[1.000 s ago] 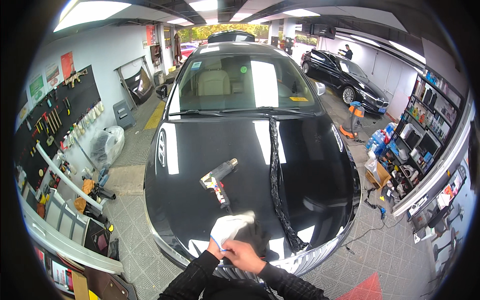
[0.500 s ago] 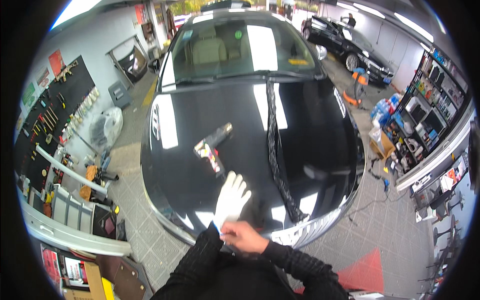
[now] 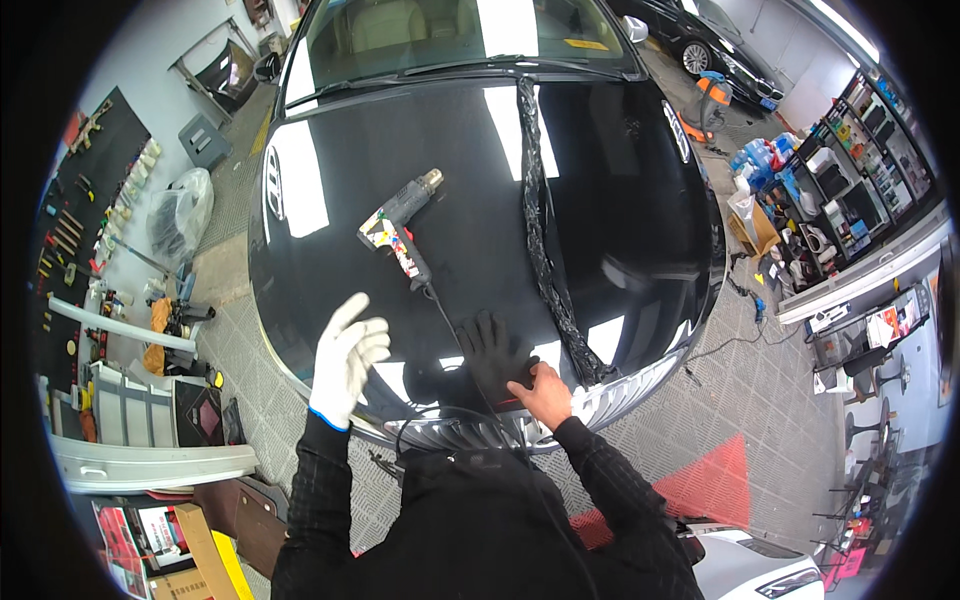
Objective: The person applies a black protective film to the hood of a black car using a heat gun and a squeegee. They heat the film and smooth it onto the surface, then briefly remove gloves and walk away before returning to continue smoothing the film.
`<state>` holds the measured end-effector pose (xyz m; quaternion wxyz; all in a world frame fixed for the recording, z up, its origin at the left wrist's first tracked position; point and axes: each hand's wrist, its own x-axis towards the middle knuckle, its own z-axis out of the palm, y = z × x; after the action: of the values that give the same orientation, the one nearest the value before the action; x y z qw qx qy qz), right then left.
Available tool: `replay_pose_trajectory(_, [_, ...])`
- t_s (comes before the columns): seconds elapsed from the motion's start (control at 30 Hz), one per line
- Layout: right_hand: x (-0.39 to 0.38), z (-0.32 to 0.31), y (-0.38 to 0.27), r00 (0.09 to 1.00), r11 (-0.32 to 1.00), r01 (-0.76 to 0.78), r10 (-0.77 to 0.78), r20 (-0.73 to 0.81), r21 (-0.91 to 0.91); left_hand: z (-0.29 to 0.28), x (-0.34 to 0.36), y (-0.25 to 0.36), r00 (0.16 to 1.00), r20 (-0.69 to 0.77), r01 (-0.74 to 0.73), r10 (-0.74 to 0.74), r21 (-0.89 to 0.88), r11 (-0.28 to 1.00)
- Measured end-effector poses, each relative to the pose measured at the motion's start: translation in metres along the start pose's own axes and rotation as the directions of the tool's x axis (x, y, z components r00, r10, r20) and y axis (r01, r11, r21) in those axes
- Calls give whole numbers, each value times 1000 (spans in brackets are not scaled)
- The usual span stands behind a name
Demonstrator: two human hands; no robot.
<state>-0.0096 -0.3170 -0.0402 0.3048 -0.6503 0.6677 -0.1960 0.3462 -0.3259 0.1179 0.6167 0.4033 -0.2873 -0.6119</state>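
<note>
My left hand (image 3: 350,355) wears a white knit glove with a blue cuff edge. It is raised over the front left of a black car hood (image 3: 440,130), fingers spread, holding nothing. My bare right hand (image 3: 545,393) is at the hood's front edge, thumb and fingers closed at the red-trimmed cuff of a black glove (image 3: 487,345). That glove lies on the hood, its fingers pointing toward the windshield. Left of the middle rests a heat gun (image 3: 400,225) with colourful stickers, its cord (image 3: 447,317) running toward me. A twisted black plastic strip (image 3: 535,200) lies lengthwise along the hood.
Tools hang on a dark wall board (image 3: 75,220) at the left. Stocked shelves (image 3: 870,170) and an orange vacuum cleaner (image 3: 708,105) stand on the right. Another black car (image 3: 715,45) is parked behind. Part of a white car (image 3: 755,565) shows at the lower right.
My hands have parted: the right has left the white glove's cuff and moved right to the black glove, while the left has swung left. The view has tilted down.
</note>
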Motion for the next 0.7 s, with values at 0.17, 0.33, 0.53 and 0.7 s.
replay_pose_trajectory(0.17, [17, 9, -17, 986, 986, 156, -152, -72, 58, -9, -8, 5, 995, -101, 20, 4, 236, 972])
replay_pose_trajectory(0.33, [41, -51, -91, 961, 915, 261, -218, -167, 306, 26, -2, -12, 977, 212, -158, 35, 597, 787])
replay_pose_trajectory(0.53, [32, -74, -163, 974, 680, 112, -221, 57, 724, 89, 1, -33, 910, 412, -173, -51, 488, 855])
replay_pose_trajectory(0.7, [21, -79, -161, 970, 721, 95, -222, 99, 686, 84, 1, -39, 941, 338, -209, 14, 547, 811])
